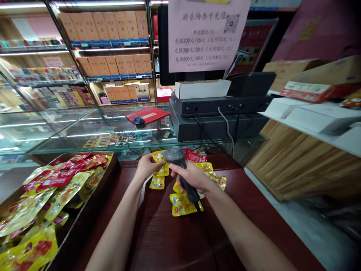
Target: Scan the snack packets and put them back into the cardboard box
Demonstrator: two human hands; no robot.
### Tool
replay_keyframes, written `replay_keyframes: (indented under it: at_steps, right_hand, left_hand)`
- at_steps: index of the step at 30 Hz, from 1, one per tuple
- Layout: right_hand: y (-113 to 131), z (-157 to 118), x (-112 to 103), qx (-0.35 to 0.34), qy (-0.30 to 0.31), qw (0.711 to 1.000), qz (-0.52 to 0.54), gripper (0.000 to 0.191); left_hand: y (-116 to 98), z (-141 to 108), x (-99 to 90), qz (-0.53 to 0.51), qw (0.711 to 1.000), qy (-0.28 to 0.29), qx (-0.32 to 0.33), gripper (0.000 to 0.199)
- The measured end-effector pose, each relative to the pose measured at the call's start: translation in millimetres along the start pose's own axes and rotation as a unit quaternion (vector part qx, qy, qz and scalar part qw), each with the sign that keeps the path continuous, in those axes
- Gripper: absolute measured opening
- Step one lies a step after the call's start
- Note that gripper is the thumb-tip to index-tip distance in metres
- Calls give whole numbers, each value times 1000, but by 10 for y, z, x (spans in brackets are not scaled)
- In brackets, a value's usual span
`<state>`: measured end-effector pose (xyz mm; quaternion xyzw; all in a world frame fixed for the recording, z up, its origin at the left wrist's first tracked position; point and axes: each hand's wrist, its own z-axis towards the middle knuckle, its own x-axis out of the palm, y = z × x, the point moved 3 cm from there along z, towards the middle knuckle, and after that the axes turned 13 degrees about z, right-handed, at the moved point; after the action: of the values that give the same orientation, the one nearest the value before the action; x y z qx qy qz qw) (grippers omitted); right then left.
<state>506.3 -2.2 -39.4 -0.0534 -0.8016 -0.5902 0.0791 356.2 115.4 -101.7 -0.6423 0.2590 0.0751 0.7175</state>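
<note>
My right hand is wrapped round the handle of a dark barcode scanner, its head pointing toward my left hand. Between the thumb and fingers of my left hand is a small yellow snack packet, just left of the scanner's head. Another yellow packet sits directly below it. Under and beside my right hand lie more yellow packets on the dark red tabletop. Red packets show behind the scanner, partly hidden by it and my hand.
An open box full of red and yellow snack packets stands at the left. Beyond the table are a glass counter, a mouse on a red mat, and a black cash drawer with hanging cables. Wooden cabinets flank the right.
</note>
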Motion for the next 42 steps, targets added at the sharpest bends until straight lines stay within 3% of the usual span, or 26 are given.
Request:
replay_keyframes:
  at_steps: [3, 13, 24, 31, 36, 39, 42]
  right_hand:
    - [-1, 14, -11, 5, -5, 1000, 4, 26]
    - [-84, 60, -33, 5, -16, 1000, -19, 26]
    - [-118, 84, -61, -11, -12, 1000, -26, 33]
    - [-20, 13, 3, -10, -5, 1000, 1, 24]
    - [45, -78, 66, -13, -4, 1000, -7, 24]
    - [82, -132, 119, -28, 12, 999, -13, 24]
    - [98, -176, 170, -48, 36, 998, -7, 27]
  left_hand:
    - [22, 4, 65, 26, 999, 31, 3, 38]
    - [77, 6, 130, 104, 994, 28, 10, 28]
    - [74, 24, 110, 143, 989, 26, 39, 39]
    - [-12, -61, 69, 83, 996, 8, 14, 34]
    - [-155, -282, -277, 133, 986, -92, 36, 29]
    - [-304, -470, -719, 197, 966, -161, 41, 28]
    - [-496, -672, -1293, 295, 925, -237, 41, 27]
